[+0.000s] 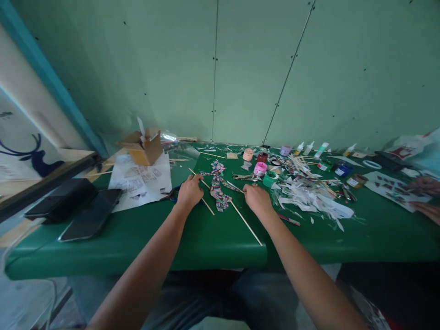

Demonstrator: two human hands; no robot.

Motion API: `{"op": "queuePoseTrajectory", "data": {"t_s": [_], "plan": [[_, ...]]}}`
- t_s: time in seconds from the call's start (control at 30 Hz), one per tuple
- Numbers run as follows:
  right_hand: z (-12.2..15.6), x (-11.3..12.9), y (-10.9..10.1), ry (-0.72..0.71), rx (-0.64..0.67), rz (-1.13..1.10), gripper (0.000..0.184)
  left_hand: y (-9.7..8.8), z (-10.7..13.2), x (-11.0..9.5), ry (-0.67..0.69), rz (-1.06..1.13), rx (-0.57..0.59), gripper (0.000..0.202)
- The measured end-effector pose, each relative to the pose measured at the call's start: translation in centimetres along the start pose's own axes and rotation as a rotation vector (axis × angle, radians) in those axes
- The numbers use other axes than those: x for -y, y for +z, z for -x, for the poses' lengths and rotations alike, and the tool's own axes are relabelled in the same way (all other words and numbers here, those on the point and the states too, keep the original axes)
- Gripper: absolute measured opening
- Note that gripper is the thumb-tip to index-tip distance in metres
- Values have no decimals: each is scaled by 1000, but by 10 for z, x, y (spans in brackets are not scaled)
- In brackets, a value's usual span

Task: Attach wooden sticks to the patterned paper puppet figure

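Note:
A flat figure (217, 187) with a colourful mottled pattern, like a paper shadow puppet, lies on the green table in front of me. My left hand (190, 191) is closed on a thin wooden stick (208, 206) that slants past the figure's left arm. My right hand (257, 198) pinches the outer end of the figure's right arm (231, 185), where a pale thin strip runs along it. Another wooden stick (245, 222) reaches from the figure's lower body toward the table's front edge. Scissors (170, 194) lie beside my left hand, partly hidden.
Paint jars (260, 168) and a heap of paper scraps (309, 199) lie to the right. At left are a cardboard box (147, 151), a printed sheet (118, 195) and a phone (92, 217). Another person's hands (426, 185) work over a sheet at far right.

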State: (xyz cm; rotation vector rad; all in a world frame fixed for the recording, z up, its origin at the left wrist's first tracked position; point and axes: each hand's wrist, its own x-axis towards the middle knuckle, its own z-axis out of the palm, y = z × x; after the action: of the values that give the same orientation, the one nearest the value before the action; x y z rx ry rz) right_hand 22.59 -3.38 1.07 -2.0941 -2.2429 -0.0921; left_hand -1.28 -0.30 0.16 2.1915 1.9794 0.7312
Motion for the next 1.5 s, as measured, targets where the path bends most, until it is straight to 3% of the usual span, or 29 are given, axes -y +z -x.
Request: {"op": "queuePoseTrajectory", "data": {"t_s": [0.13,0.23,0.3,0.43,0.53,0.63,0.77,0.87,1.0,1.13,1.23,1.33,1.4,1.5], "plan": [[-11,-7,2,59,-25,2,28,-9,-2,5,-6,32,-82,42],[-18,-3,-3,59,-118,-5,28,-20,-4,16,-121,-15,-211,35],[-21,7,-9,25,-159,-52,25,-24,-5,25,-198,-73,-172,32],[-31,46,-20,-170,-83,-182,24,-23,-4,35,-192,-191,13,33],[-44,81,-20,-262,-4,-196,26,-18,-4,36,-182,-197,41,30],[-59,105,-15,-234,114,-189,28,-17,-3,36,-181,-189,22,30],[-77,113,-12,-181,199,-201,23,-20,-3,34,-198,-174,-117,32],[-84,112,-15,-175,182,-214,22,-23,-2,30,-232,-127,-171,33],[-85,103,-26,-178,52,-281,26,-22,0,30,-242,-144,-123,32],[-79,74,-38,-127,-73,-588,29,-20,1,35,-237,-207,-37,32],[-63,41,-41,-84,31,-896,29,-18,1,30,-203,-187,-93,34],[-40,14,-32,-81,117,-1068,20,-12,1,11,12,-85,-121,31],[-26,5,-20,-81,168,-1167,7,-5,4,-6,244,-1,-32,28],[-12,3,2,-54,106,-1327,17,5,10,-29,477,4,90,43]]}}
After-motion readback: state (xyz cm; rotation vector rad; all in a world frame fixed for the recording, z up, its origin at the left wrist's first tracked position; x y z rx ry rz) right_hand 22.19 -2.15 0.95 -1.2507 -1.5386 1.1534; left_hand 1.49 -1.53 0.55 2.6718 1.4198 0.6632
